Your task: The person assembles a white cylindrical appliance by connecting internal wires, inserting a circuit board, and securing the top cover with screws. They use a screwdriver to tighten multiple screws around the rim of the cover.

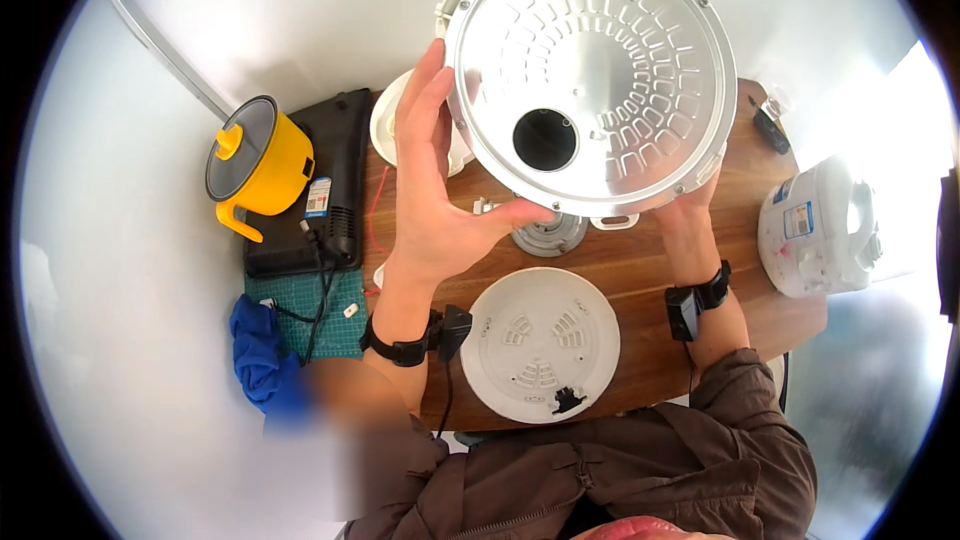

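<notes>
Both hands hold up a round shiny metal cooker body (592, 70), its embossed underside with a round central hole facing me. My left hand (437, 185) grips its left rim, thumb under the lower edge. My right hand (686, 222) holds the lower right rim and is mostly hidden behind it. Under the metal body a small grey round part (549, 235) lies on the wooden table (640, 270). A white round plastic base plate (540, 344) with slots and a black clip lies close to me.
A yellow pot with a grey lid (255, 162) stands at the left beside a black flat appliance (318, 185). A green cutting mat (305, 310) and blue cloth (262, 360) lie lower left. A white rice cooker (815, 230) stands at the right. A white bowl (388, 125) sits behind my left hand.
</notes>
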`<state>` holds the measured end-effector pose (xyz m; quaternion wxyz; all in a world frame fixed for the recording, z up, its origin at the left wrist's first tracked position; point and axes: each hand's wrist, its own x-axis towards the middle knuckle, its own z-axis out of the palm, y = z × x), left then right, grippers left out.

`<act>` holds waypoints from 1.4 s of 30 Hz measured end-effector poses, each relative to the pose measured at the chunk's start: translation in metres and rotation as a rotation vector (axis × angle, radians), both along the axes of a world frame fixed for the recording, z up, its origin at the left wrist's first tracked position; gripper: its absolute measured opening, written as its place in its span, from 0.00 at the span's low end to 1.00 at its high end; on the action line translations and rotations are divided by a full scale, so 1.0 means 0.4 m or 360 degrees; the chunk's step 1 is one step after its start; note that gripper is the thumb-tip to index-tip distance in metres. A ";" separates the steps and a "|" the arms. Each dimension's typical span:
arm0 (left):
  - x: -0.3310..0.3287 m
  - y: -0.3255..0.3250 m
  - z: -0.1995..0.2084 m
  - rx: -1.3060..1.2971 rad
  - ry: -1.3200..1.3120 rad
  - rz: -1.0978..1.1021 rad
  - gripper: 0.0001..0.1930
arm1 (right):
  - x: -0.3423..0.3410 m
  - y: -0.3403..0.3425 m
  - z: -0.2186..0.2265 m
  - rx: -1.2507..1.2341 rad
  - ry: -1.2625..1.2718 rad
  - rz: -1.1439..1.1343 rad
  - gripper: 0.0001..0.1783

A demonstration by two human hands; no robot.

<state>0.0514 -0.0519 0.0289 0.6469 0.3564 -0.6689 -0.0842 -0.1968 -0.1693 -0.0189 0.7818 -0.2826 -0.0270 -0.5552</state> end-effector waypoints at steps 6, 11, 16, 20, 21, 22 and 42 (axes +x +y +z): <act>0.009 0.009 0.017 -0.0069 -0.0372 0.0181 0.58 | -0.017 -0.012 -0.028 0.0016 0.0019 -0.0057 0.29; 0.010 0.000 0.026 -0.0204 -0.0453 0.0180 0.43 | -0.025 -0.017 -0.038 0.0056 -0.0042 0.0047 0.30; 0.004 0.000 0.024 -0.0221 -0.0315 0.0040 0.30 | -0.028 -0.019 -0.040 0.0149 0.0044 -0.0059 0.31; 0.012 0.000 0.011 -0.0211 -0.0201 0.0001 0.25 | 0.002 0.010 0.017 0.0445 0.0323 -0.0348 0.31; 0.012 -0.001 0.012 -0.0217 -0.0182 0.0006 0.25 | 0.009 0.024 0.044 0.0566 0.0452 -0.0491 0.30; 0.007 0.002 0.014 -0.0186 -0.0122 0.0014 0.26 | 0.000 0.017 0.033 0.0430 0.0271 -0.0300 0.30; 0.020 0.009 0.001 0.0282 0.0673 -0.0265 0.40 | -0.025 -0.008 0.021 0.0099 -0.0264 0.0344 0.26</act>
